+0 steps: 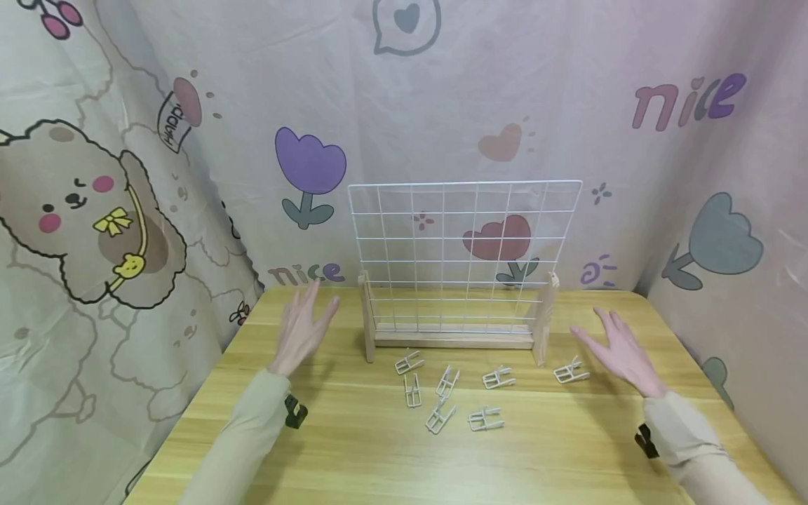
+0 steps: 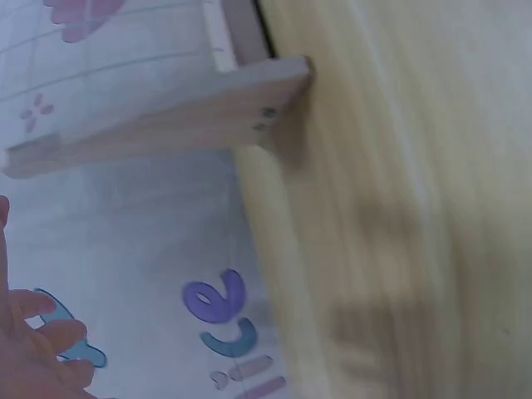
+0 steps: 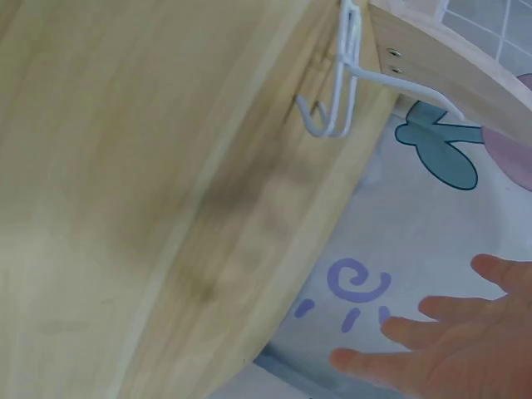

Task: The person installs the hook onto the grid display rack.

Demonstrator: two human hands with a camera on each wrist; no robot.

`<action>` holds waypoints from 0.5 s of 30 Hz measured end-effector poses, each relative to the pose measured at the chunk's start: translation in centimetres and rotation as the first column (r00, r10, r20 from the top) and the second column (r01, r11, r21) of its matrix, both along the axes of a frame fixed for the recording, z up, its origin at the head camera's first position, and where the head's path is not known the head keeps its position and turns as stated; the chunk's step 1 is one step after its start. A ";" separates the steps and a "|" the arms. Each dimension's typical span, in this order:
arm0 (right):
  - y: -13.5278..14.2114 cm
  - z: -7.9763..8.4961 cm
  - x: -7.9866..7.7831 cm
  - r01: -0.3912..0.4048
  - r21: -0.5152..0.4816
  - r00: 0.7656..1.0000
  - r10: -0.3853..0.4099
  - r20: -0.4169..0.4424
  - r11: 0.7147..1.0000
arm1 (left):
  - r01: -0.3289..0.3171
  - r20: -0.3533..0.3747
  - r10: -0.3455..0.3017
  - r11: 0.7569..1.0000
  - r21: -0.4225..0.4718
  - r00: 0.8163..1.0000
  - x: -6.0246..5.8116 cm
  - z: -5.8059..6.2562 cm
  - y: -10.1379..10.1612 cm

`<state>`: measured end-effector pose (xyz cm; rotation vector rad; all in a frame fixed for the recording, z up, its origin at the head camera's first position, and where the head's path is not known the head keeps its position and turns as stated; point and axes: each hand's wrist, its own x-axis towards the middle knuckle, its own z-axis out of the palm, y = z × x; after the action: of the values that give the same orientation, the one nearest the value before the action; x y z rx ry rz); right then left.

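My left hand (image 1: pixel 301 333) is held over the left side of the table, fingers spread and holding nothing. On the right, my right hand (image 1: pixel 621 354) is likewise spread and bare. Between them stands a white wire grid panel (image 1: pixel 443 238), tilted slightly in a wooden stand (image 1: pixel 454 339). In front of it lie several white wire hooks (image 1: pixel 499 377). The one nearest my right hand is a double-pronged hook (image 1: pixel 571 372); its bent ends show in the right wrist view (image 3: pixel 339 91). The left wrist view has the stand's side post (image 2: pixel 166 125) above my fingers (image 2: pixel 62 335).
The wood-grain table (image 1: pixel 353 456) runs back to a printed curtain (image 1: pixel 404 105), which also hangs along the left and right sides. Small black wrist devices, one on the left sleeve (image 1: pixel 294 412) and one on the right sleeve (image 1: pixel 647 441), stick out inward.
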<state>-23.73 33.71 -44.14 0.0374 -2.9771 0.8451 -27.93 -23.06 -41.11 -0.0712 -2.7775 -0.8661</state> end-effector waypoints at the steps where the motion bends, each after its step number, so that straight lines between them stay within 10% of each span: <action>1: 0.1 0.2 -0.1 -0.009 -0.018 1.000 0.009 0.008 1.000 | 0.005 0.014 -0.006 1.000 0.031 1.000 -0.1 0.3 0.2; 7: 0.0 1.1 -0.4 -0.034 -0.109 0.997 0.041 0.067 0.993 | 0.057 0.085 -0.078 0.971 0.230 0.993 -0.6 2.0 1.8; 15: 0.0 1.0 -0.2 -0.068 -0.187 0.985 0.095 0.144 0.980 | 0.117 -0.019 -0.118 0.919 0.376 0.993 -1.1 2.9 4.1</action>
<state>-23.88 33.75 -43.14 0.0935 -3.0410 1.1768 -29.03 -18.92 -38.24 -0.1715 -2.5766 -1.4165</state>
